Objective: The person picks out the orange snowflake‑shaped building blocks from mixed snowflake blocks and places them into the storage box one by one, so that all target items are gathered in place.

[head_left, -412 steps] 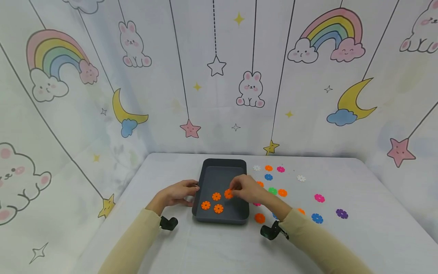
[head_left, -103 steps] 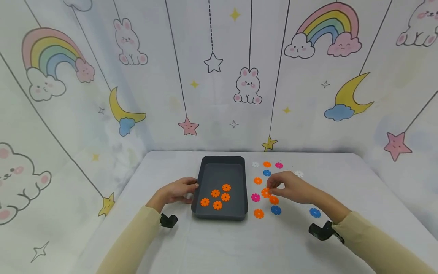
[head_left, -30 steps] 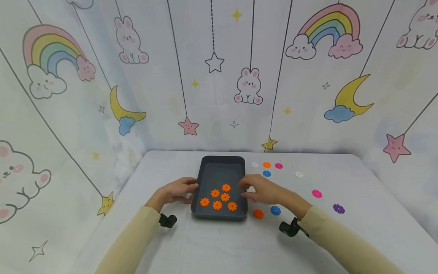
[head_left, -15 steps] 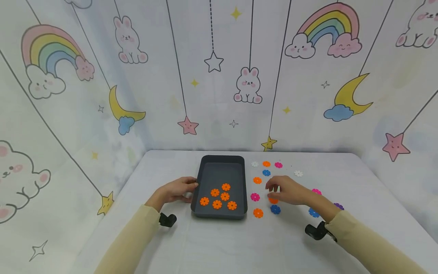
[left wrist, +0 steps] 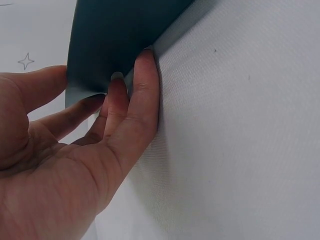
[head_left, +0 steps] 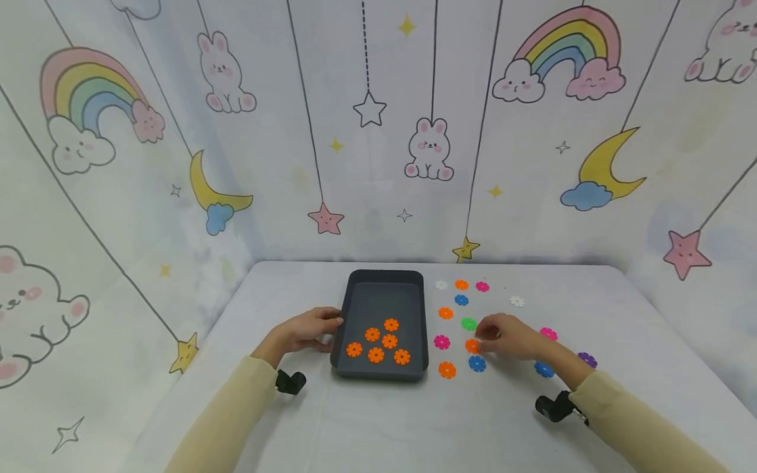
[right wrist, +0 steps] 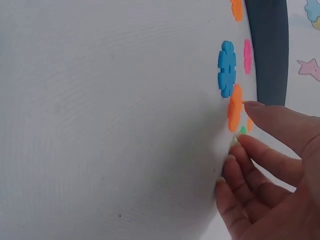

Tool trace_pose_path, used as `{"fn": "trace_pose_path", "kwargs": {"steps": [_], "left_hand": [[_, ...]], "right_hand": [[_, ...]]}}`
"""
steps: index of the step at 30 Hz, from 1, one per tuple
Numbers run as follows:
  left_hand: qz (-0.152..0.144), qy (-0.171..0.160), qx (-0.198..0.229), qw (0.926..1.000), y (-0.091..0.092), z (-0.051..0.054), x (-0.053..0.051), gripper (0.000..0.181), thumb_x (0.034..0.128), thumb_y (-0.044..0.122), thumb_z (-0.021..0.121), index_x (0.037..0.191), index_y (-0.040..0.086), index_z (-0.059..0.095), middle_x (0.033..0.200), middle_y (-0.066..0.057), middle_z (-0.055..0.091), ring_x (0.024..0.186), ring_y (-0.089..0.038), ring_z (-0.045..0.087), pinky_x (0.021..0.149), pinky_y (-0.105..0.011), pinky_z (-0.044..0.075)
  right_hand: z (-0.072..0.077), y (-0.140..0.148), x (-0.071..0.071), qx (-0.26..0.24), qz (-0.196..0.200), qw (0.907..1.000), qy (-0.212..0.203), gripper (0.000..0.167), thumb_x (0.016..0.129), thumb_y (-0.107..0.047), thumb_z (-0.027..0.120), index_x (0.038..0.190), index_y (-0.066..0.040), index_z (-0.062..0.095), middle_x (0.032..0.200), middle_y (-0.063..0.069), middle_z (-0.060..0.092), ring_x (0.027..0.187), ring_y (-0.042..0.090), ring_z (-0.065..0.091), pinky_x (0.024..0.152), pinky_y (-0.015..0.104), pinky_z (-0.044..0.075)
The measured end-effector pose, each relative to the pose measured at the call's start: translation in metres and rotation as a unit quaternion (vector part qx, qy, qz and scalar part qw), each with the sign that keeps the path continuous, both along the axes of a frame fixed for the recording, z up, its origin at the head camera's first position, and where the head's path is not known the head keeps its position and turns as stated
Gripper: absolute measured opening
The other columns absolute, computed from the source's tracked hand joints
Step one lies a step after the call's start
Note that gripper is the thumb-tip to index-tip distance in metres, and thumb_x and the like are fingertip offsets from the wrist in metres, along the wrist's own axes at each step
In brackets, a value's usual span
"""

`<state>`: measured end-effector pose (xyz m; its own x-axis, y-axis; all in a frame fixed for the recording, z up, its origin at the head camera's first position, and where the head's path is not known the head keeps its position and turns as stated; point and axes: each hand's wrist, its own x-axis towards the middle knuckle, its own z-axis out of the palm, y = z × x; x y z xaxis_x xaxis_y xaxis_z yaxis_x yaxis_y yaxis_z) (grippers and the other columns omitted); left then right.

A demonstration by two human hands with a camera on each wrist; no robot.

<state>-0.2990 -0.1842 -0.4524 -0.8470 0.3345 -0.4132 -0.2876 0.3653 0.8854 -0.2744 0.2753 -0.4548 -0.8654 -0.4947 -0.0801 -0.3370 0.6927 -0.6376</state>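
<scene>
Our left hand (head_left: 304, 328) grips the tray (head_left: 384, 299); our right hand (head_left: 511, 337), slightly spread, is at an orange disc (head_left: 472, 346); a blue disc (head_left: 477, 364) and green disc (head_left: 468, 324) flank it.

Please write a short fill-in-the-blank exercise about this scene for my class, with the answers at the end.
1. The tray holds ____ orange discs.
2. Only the ____ grip touches the tray.
3. In the head view, the disc farthest right is ____.
4. In that view, the loose discs all lie to the tray's ____.
Missing words: six; left; purple; right.
</scene>
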Motion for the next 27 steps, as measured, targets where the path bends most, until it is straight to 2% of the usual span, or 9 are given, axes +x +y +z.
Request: {"fn": "trace_pose_path", "kwargs": {"steps": [4,11,17,27], "left_hand": [[0.003,-0.001,0.002,1.0,0.0006,0.0003,0.001,0.054,0.1078,0.02,0.054,0.154,-0.001,0.036,0.147,-0.022,0.051,0.127,-0.034,0.055,0.09,-0.047,0.06],[0.004,-0.001,0.0,1.0,0.0011,0.0004,0.0019,0.054,0.1083,0.019,0.053,0.155,-0.001,0.036,0.148,-0.022,0.05,0.128,-0.034,0.054,0.09,-0.047,0.059],[0.002,-0.001,0.003,1.0,0.0009,0.0005,0.0014,0.054,0.108,0.02,0.054,0.154,-0.002,0.036,0.146,-0.022,0.051,0.127,-0.034,0.055,0.089,-0.046,0.06],[0.0,0.0,0.003,1.0,0.0001,-0.0015,0.0001,0.054,0.1078,0.02,0.054,0.154,-0.002,0.038,0.145,-0.021,0.052,0.126,-0.033,0.055,0.089,-0.046,0.06]], "right_hand": [[-0.002,-0.0011,0.0009,-0.003,-0.01,0.9998,-0.016,0.027,0.09,-0.018,0.079,0.108,-0.002,0.068,0.098,0.001,0.065,0.091,0.019,0.057,0.076,0.026,0.054],[-0.0016,-0.0021,0.0014,-0.002,-0.001,0.9999,-0.016,0.026,0.091,-0.018,0.078,0.107,0.0,0.068,0.093,0.002,0.063,0.087,0.019,0.056,0.073,0.025,0.054],[-0.001,-0.0037,0.0029,-0.007,-0.015,0.9995,-0.026,0.023,0.091,-0.016,0.079,0.105,-0.002,0.067,0.091,0.002,0.062,0.085,0.019,0.056,0.072,0.024,0.053],[-0.0017,-0.0013,0.0033,-0.027,-0.01,0.9994,-0.017,0.015,0.093,-0.012,0.074,0.103,-0.002,0.068,0.091,0.001,0.065,0.084,0.018,0.058,0.072,0.021,0.054]]}}
